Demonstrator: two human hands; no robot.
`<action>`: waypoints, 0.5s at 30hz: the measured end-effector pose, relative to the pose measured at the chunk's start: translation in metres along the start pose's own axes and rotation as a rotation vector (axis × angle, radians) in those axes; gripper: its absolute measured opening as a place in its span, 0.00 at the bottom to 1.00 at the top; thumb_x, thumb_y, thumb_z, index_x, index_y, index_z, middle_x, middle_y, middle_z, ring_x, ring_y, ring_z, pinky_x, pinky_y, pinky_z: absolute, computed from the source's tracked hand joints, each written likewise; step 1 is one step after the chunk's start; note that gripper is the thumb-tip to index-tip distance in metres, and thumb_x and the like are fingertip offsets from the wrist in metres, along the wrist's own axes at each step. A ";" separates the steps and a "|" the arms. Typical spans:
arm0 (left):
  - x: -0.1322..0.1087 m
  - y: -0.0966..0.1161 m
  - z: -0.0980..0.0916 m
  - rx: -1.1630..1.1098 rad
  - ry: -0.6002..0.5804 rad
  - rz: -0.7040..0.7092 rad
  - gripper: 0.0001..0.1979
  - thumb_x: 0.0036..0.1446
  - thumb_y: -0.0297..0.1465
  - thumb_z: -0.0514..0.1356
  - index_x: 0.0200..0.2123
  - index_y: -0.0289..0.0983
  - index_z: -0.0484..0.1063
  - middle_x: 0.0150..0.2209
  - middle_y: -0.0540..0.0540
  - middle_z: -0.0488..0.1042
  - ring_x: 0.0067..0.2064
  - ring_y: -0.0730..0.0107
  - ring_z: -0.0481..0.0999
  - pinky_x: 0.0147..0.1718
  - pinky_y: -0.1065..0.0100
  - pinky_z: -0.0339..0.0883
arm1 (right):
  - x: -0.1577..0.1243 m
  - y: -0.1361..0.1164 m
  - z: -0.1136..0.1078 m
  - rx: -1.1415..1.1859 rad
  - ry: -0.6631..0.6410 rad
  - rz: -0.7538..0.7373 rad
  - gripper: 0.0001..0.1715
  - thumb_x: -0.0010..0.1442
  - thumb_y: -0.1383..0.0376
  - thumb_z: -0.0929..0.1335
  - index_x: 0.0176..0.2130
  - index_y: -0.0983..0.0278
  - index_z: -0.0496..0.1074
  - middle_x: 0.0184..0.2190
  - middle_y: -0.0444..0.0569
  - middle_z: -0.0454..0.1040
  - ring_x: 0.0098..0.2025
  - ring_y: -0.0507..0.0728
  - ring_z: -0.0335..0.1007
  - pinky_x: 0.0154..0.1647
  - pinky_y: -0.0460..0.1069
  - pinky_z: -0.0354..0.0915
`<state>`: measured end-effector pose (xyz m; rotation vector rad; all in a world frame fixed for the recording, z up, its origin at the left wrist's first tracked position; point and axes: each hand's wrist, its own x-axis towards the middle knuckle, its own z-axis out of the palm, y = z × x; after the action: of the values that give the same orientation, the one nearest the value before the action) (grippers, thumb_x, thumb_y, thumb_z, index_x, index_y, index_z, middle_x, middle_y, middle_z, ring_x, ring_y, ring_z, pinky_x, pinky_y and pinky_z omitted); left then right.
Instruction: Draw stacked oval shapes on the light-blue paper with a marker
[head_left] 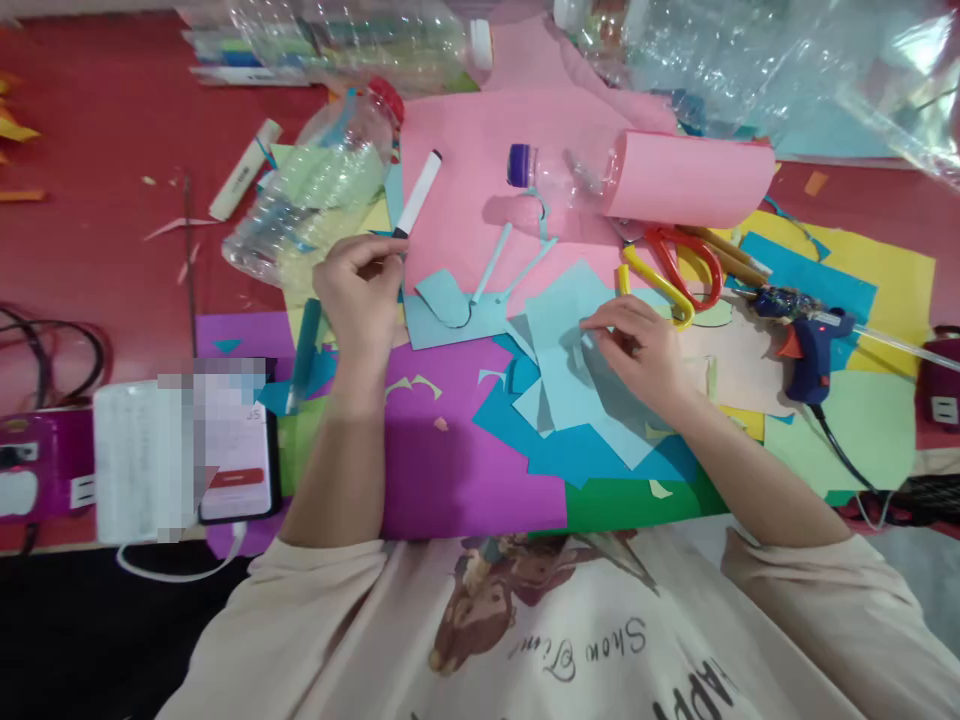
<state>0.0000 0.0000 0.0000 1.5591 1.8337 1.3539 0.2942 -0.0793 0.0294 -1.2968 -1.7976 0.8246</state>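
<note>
Head view: white marker (420,192) was seen at fingertips of left hand (360,285), long axis slanted away up-right; pinch couldn't be confirmed. Right hand (641,348), farther off, was held half-curled over light-blue paper (559,310), grip unclear.

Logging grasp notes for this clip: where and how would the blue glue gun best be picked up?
Grip the blue glue gun by its handle, probably with the right hand coming from the near right side. The handle points toward the person and the orange trigger faces left, so the palm could wrap round from the right.
</note>
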 end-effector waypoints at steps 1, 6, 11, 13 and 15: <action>0.001 0.000 0.000 -0.076 0.005 -0.037 0.10 0.49 0.20 0.62 0.30 0.39 0.80 0.28 0.57 0.76 0.32 0.79 0.69 0.33 0.69 0.66 | 0.000 -0.001 0.000 0.014 0.003 0.008 0.11 0.57 0.72 0.63 0.33 0.61 0.75 0.33 0.47 0.72 0.21 0.47 0.59 0.23 0.46 0.60; -0.009 0.017 -0.003 -0.497 0.089 -0.096 0.04 0.46 0.28 0.68 0.29 0.39 0.79 0.23 0.58 0.73 0.28 0.82 0.68 0.31 0.71 0.64 | 0.001 -0.007 -0.002 0.271 -0.061 0.165 0.08 0.59 0.68 0.65 0.34 0.62 0.75 0.28 0.44 0.70 0.19 0.47 0.60 0.20 0.45 0.59; -0.053 0.063 0.000 -0.427 -0.456 0.183 0.06 0.54 0.37 0.64 0.29 0.42 0.78 0.39 0.49 0.77 0.40 0.71 0.76 0.38 0.66 0.70 | 0.002 -0.013 -0.006 0.636 -0.215 0.329 0.17 0.53 0.59 0.73 0.43 0.60 0.74 0.25 0.39 0.68 0.15 0.45 0.56 0.14 0.44 0.55; -0.069 0.076 0.004 -0.375 -0.712 0.299 0.10 0.57 0.38 0.60 0.29 0.41 0.77 0.38 0.46 0.78 0.38 0.70 0.77 0.37 0.66 0.71 | 0.002 -0.012 -0.008 0.727 -0.244 0.332 0.18 0.53 0.56 0.73 0.43 0.60 0.74 0.23 0.39 0.68 0.15 0.45 0.56 0.12 0.43 0.51; -0.079 0.080 0.009 -0.280 -0.793 0.383 0.09 0.60 0.35 0.56 0.32 0.40 0.75 0.39 0.45 0.78 0.39 0.71 0.76 0.39 0.67 0.70 | 0.001 -0.011 -0.007 0.763 -0.260 0.341 0.14 0.57 0.55 0.71 0.37 0.62 0.75 0.20 0.40 0.68 0.15 0.46 0.58 0.12 0.43 0.50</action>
<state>0.0752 -0.0737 0.0405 1.9572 0.8681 0.8633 0.2954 -0.0809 0.0423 -1.0053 -1.2257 1.7263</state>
